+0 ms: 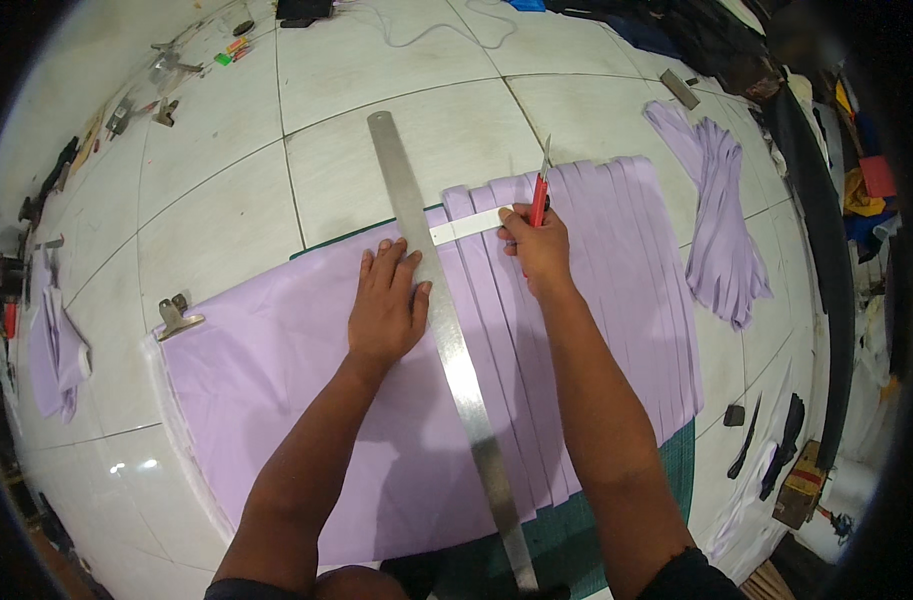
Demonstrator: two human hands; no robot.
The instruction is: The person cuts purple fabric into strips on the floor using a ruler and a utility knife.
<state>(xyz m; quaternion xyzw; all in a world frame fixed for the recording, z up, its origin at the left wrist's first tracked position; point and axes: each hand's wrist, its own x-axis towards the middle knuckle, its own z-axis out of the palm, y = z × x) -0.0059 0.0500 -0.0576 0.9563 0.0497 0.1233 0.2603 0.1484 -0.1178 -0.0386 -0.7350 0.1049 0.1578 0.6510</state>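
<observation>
Lilac fabric [276, 380] lies spread over a dark green mat [566, 540], its right part cut into long parallel strips [616, 300]. Across it runs a long steel ruler [456, 375]. My left hand [388, 310] rests flat on the cloth with fingers stretched, its fingertips at the ruler's left edge. My right hand [539, 250] is closed, pinching the end of a short white strip-like gauge [471, 225] that reaches to the ruler. The same hand holds a red utility knife [540, 200], blade pointing away from me. A metal bulldog clip [179, 318] grips the fabric's left corner.
Cut lilac strips [724, 220] lie in a bundle at the right. Another lilac piece [56, 345] is at the far left. Small tools and another clip [165, 112] sit on the tiled floor at upper left. Dark cloth [666, 30] is heaped at upper right.
</observation>
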